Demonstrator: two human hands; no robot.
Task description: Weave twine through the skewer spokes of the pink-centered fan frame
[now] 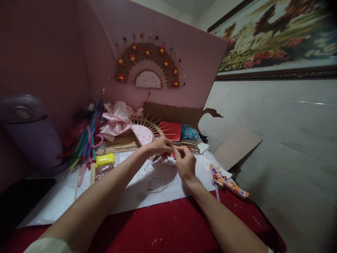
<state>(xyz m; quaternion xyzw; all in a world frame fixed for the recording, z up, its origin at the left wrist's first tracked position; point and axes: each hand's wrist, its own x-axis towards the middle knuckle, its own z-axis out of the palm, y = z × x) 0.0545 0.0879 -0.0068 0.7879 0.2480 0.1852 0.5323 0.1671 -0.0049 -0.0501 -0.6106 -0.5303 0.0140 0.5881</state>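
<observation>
My left hand (162, 146) and my right hand (185, 161) meet fingertip to fingertip above the white paper (142, 186). Both are closed in a pinch, and what lies between the fingertips is too small to make out. A bit of red shows beside them. Just behind my left hand is a half-ring craft piece with wooden sticks (171, 134) fanning outward. At its centre sits a pink dotted half-disc (142, 134). Part of the piece is hidden by my left hand and forearm.
A finished-looking fan with red flowers (147, 52) is on the pink board (195, 59). Around the table are crumpled pink cloth (117, 121), blue yarn (189, 132), scissors (191, 144), yellow clay (104, 160), pipe cleaners (85, 147), a floral glue gun (231, 184) and a purple container (33, 137).
</observation>
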